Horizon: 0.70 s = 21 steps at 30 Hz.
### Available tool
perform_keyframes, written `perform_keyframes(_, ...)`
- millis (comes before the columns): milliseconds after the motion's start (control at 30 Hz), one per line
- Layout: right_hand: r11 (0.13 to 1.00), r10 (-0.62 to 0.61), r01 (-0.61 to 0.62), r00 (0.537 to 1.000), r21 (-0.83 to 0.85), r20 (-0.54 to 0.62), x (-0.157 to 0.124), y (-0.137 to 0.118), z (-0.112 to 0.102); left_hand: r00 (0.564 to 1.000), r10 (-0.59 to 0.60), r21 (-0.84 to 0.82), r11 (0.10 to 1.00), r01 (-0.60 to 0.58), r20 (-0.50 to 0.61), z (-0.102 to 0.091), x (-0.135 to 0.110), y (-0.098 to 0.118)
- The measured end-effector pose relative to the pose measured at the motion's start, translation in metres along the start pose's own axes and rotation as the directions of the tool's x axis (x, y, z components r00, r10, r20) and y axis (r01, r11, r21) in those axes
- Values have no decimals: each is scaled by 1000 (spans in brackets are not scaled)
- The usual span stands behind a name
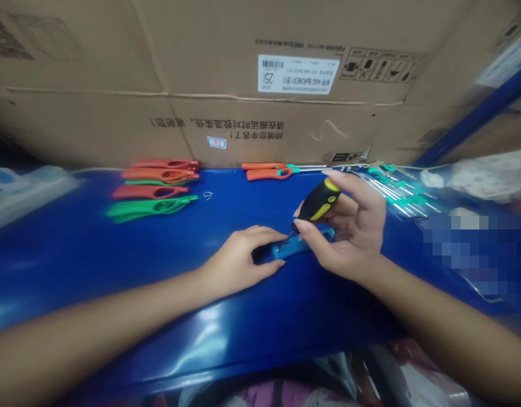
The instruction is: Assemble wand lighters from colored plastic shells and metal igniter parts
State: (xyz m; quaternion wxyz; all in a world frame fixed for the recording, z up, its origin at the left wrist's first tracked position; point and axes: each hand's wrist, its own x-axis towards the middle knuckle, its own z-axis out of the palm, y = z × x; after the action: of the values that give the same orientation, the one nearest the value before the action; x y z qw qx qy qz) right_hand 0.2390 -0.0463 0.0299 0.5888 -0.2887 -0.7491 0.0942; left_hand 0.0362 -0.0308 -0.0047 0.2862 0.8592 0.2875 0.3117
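A blue lighter handle (295, 247) lies flat on the blue tabletop in front of me. My left hand (242, 257) grips its left end between thumb and fingers. In my right hand (356, 226) is a black and yellow screwdriver (318, 204), tilted, with its thin shaft pointing down and left. The shaft's tip reaches the handle near my left fingertips; whether it sits in a screw is too small to tell. My right hand partly covers the handle's far end.
Red and green lighter handles (152, 208) lie stacked at the left. Orange lighters with metal rods (266, 173) rest at the back, against a large cardboard box (209, 68). Metal rods with teal ends (396, 189) are piled at the right. A plastic bag (27, 189) is at far left.
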Motion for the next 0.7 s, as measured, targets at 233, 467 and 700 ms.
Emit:
perform_keyframes(233, 999, -27, 27, 1000, -39, 0, 0, 0, 0, 1000, -6, -22, 1000, 6, 8, 0, 1, -1)
perform_keyframes(467, 994, -47, 50, 998, -94, 37, 0, -1, 0, 1000, -7, -17, 1000, 7, 8, 0, 2, -1)
perform_keyframes(700, 982, -104, 113, 992, -151, 69, -2, -1, -2, 1000, -15, -26, 1000, 15, 21, 0, 1, 0)
